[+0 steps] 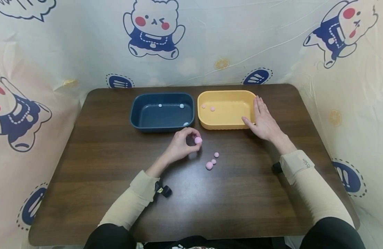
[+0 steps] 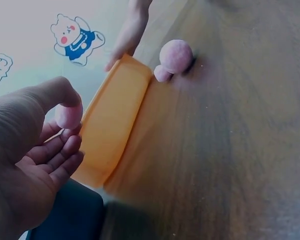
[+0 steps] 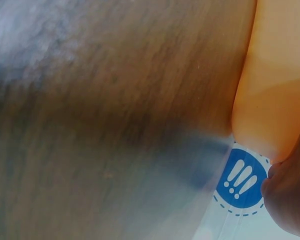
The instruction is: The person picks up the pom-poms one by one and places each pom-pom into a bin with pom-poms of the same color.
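My left hand [image 1: 182, 144] pinches a pink ball [image 1: 198, 140] between thumb and index finger, just in front of the gap between the two trays. In the left wrist view the same pink ball [image 2: 69, 116] shows at the fingertips. My right hand [image 1: 263, 121] rests with straight fingers against the right end of the yellow tray [image 1: 227, 126], the thumb over its front rim. Two small pink balls [image 1: 212, 109] lie inside that tray. On the table, right of my left hand, are three more: a larger pink ball [image 1: 209, 165] and two smaller pink balls [image 1: 216, 155].
A dark blue tray [image 1: 157, 129] stands left of the yellow one and holds three pale blue pieces [image 1: 181, 106]. Both trays sit near the back edge of the brown table [image 1: 235, 200]. Behind and beside it hangs a printed sheet [image 1: 210, 41].
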Demonstrator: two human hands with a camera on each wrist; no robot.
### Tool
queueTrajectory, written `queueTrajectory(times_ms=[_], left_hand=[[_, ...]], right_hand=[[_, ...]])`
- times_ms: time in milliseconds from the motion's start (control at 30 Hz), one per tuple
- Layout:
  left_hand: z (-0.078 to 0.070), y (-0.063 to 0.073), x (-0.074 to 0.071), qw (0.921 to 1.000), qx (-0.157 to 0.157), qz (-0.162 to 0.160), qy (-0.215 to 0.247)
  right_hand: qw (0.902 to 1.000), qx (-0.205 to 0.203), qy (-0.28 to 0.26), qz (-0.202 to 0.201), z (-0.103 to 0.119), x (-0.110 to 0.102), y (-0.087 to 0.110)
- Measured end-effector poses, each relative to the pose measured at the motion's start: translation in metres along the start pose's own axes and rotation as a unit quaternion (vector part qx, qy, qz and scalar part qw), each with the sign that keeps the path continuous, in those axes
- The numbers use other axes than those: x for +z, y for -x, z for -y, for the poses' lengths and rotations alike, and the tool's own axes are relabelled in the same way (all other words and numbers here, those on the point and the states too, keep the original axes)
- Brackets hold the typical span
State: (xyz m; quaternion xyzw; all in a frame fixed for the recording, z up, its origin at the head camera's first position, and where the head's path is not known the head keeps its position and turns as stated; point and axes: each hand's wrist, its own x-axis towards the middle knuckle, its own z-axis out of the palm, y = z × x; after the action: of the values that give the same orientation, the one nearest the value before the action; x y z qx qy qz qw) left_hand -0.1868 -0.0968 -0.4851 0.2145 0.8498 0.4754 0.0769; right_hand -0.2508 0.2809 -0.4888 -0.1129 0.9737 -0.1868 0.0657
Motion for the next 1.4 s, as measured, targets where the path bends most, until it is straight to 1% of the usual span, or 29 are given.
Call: queueTrajectory(times_ms=[300,533,633,833,1000,1133,1300,1400], left_hand=[[-0.009,-0.009,-0.007,0.9998,0.004,-0.020,-0.001],[-0.012,-0.013,-0.011,0.9996,-0.006,-0.026,-0.010],[-0.011,-0.016,-0.013,0.9995,-0.003,-0.030,-0.008],[-0.011,-0.021,-0.019,0.9986,0.013,-0.051,0.007],[-0.010,-0.026,-0.020,0.9976,0.025,-0.064,0.008],[-0.011,-0.030,-0.020,0.9975,0.024,-0.066,0.006],[-0.012,-0.035,-0.021,0.9978,0.016,-0.064,0.011],[-0.012,-0.038,-0.021,0.9976,0.017,-0.065,0.013]], right_hand=[[1.0000,0.002,0.001,0.002,-0.001,0.000,0.000],[1.0000,0.001,0.003,-0.001,-0.002,0.001,0.000],[1.0000,0.001,0.004,-0.002,-0.002,0.001,0.000],[1.0000,-0.001,0.005,-0.003,-0.002,0.000,0.000],[1.0000,-0.003,0.003,-0.005,-0.002,0.000,0.000],[1.0000,-0.004,0.001,-0.006,-0.002,0.000,0.000],[1.0000,-0.004,-0.004,-0.004,-0.002,0.000,-0.001],[1.0000,-0.003,-0.004,-0.003,-0.001,0.000,0.000]])
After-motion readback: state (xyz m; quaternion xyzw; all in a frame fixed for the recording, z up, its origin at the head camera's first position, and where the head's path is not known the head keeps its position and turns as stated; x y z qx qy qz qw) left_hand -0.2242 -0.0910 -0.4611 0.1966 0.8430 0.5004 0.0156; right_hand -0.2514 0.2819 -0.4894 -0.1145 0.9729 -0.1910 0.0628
